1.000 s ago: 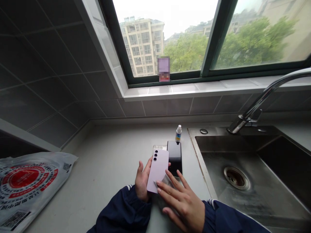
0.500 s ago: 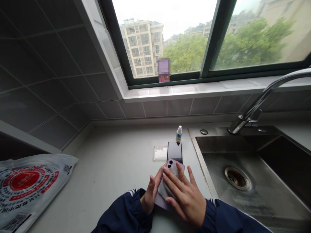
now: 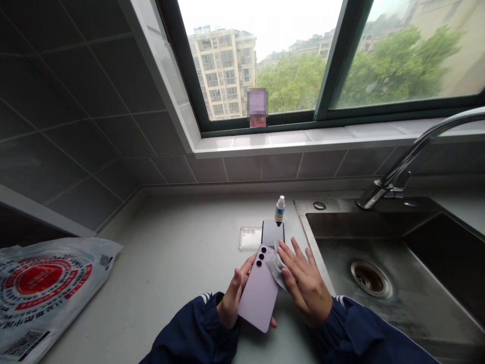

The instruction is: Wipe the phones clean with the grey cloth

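Above the worktop [image 3: 182, 242], the lilac phone [image 3: 258, 297] lies across the left hand [image 3: 232, 298], whose fingers clasp it from beneath; the right hand [image 3: 308, 288], fingers slightly spread, holds a grey cloth [image 3: 278, 270] over its edge.

– what's on the worktop [image 3: 162, 263]?
– bag [image 3: 56, 283] left, bottle [image 3: 280, 210] right, case [image 3: 249, 239] between.
– and the sink [image 3: 379, 225]?
– right of the bottle, tap [image 3: 392, 168] behind it.
– phone [image 3: 258, 296]?
– in the left grip [image 3: 232, 299], before the case.

cloth [image 3: 278, 271] shifted from phone [image 3: 258, 296] middle to upper right edge, seemingly more crumpled; right hand [image 3: 308, 285] moved rightward; phone back exposed.
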`<state>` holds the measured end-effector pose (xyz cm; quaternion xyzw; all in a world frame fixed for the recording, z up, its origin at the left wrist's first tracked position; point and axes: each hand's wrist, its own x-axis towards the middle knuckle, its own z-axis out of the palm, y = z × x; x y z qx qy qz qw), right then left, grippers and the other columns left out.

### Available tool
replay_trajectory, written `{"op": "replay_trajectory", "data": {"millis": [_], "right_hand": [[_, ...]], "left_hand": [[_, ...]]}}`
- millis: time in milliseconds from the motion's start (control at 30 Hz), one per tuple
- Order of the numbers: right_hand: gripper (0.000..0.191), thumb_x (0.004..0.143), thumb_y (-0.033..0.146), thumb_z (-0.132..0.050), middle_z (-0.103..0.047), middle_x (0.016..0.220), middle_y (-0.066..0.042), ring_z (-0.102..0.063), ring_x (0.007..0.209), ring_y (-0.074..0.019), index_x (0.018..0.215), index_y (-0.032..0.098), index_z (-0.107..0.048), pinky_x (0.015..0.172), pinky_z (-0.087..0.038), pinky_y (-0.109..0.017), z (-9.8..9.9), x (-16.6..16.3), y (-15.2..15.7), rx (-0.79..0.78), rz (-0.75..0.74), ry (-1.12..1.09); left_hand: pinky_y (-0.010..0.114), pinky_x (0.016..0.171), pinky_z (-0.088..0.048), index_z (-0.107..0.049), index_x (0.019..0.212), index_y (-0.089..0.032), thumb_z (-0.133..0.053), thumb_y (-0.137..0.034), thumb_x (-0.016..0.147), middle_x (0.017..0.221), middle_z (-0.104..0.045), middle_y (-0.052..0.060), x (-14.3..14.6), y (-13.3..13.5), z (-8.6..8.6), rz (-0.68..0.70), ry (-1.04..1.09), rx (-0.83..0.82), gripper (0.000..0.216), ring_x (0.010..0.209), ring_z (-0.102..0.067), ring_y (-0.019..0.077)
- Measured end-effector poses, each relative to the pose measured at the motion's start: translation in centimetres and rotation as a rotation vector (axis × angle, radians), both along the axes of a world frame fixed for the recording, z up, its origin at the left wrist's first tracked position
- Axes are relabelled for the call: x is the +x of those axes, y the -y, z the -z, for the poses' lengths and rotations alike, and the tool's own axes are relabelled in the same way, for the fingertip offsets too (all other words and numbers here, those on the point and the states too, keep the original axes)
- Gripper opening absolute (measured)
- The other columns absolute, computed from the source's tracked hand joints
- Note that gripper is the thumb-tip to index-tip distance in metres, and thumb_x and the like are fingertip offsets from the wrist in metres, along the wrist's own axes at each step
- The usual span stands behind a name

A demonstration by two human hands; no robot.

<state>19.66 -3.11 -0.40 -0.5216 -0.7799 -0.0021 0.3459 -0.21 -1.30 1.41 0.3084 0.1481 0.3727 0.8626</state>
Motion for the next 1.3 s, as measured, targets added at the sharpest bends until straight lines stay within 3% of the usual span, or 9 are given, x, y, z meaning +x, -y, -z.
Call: {"op": "replay_trajectory", "data": {"millis": [133, 233, 400, 500, 633, 900, 1100, 1200, 1300], "right_hand": [[0.042, 0.098, 0.022, -0.039, -0.049, 0.142, -0.009, -0.037, 0.138, -0.0274, 0.139, 0.020, -0.047, 0.110, -0.037, -0.051, -0.1, 0.0, 0.1, -0.076, -0.060, -0.321], [0.036, 0.098, 0.027, -0.041, -0.056, 0.136, -0.009, -0.049, 0.130, -0.0262, 0.129, 0.020, -0.058, 0.108, -0.041, -0.046, -0.4, -0.1, 0.2, -0.133, -0.080, -0.535], [0.033, 0.098, 0.036, -0.042, -0.067, 0.119, -0.007, -0.062, 0.111, -0.0238, 0.116, 0.022, -0.066, 0.096, -0.051, -0.038, -0.4, 0.2, -0.1, -0.196, -0.020, -0.673], [0.034, 0.098, 0.038, -0.042, -0.069, 0.112, -0.007, -0.066, 0.102, -0.0226, 0.111, 0.021, -0.068, 0.089, -0.053, -0.033, -0.3, 0.3, -0.3, -0.218, -0.004, -0.687], [0.036, 0.097, 0.041, -0.043, -0.071, 0.106, -0.006, -0.067, 0.096, -0.0219, 0.109, 0.019, -0.069, 0.084, -0.053, -0.030, -0.3, 0.3, -0.5, -0.247, 0.000, -0.709], [0.037, 0.096, 0.042, -0.044, -0.072, 0.097, -0.005, -0.067, 0.084, -0.0195, 0.106, 0.017, -0.070, 0.077, -0.051, -0.026, -0.7, 0.0, -0.3, -0.299, 0.006, -0.755], [0.036, 0.095, 0.042, -0.045, -0.072, 0.096, -0.005, -0.067, 0.083, -0.0187, 0.105, 0.019, -0.071, 0.076, -0.050, -0.024, -0.8, -0.2, -0.3, -0.311, 0.003, -0.778], [0.037, 0.095, 0.043, -0.045, -0.072, 0.095, -0.005, -0.067, 0.083, -0.0195, 0.104, 0.018, -0.071, 0.075, -0.050, -0.025, -0.9, -0.3, -0.3, -0.312, 0.006, -0.785], [0.038, 0.094, 0.044, -0.045, -0.072, 0.095, -0.005, -0.066, 0.083, -0.0199, 0.103, 0.018, -0.072, 0.075, -0.049, -0.025, -0.9, -0.3, -0.3, -0.310, 0.006, -0.788]], "left_hand": [[0.052, 0.061, -0.059, -0.022, 0.148, -0.025, -0.039, -0.063, 0.087, 0.135, -0.049, 0.021, -0.8, -1.3, -0.7, -0.155, -0.053, 0.009, 0.074, 0.098, -0.061, 0.0349], [0.051, 0.060, -0.059, -0.016, 0.149, -0.025, -0.041, -0.058, 0.089, 0.123, -0.057, 0.020, -1.3, -2.8, -1.4, -0.304, -0.207, 0.024, 0.073, 0.094, -0.063, 0.0332], [0.040, 0.054, -0.059, -0.036, 0.141, -0.022, -0.047, -0.055, 0.087, 0.103, -0.064, 0.014, -1.5, -4.2, -3.0, -0.497, -0.501, 0.028, 0.064, 0.075, -0.063, 0.0231], [0.035, 0.053, -0.058, -0.045, 0.132, -0.023, -0.055, -0.051, 0.084, 0.095, -0.063, 0.009, -1.4, -4.9, -3.4, -0.515, -0.596, 0.036, 0.057, 0.068, -0.061, 0.0185], [0.033, 0.052, -0.057, -0.047, 0.127, -0.025, -0.059, -0.049, 0.082, 0.090, -0.060, 0.005, -1.2, -6.8, -2.5, -0.488, -0.660, 0.094, 0.053, 0.065, -0.060, 0.0168], [0.028, 0.048, -0.053, -0.044, 0.129, -0.022, -0.059, -0.049, 0.080, 0.091, -0.065, 0.005, -0.9, -10.5, 1.3, -0.614, -0.875, 0.158, 0.058, 0.054, -0.059, 0.0132], [0.030, 0.061, -0.053, -0.043, 0.135, -0.020, -0.057, -0.048, 0.082, 0.092, -0.071, 0.007, -1.3, -10.5, 2.7, -0.643, -1.084, 0.336, 0.061, 0.064, -0.065, 0.0172], [0.034, 0.079, -0.053, -0.040, 0.137, -0.022, -0.058, -0.043, 0.083, 0.097, -0.071, 0.007, -1.1, -9.8, 2.3, -0.676, -1.203, 0.469, 0.061, 0.082, -0.068, 0.0206], [0.037, 0.097, -0.045, -0.038, 0.139, -0.023, -0.061, -0.037, 0.080, 0.117, -0.064, 0.009, -0.8, -9.1, 1.7, -0.711, -1.330, 0.603, 0.065, 0.107, -0.061, 0.0233]]}}
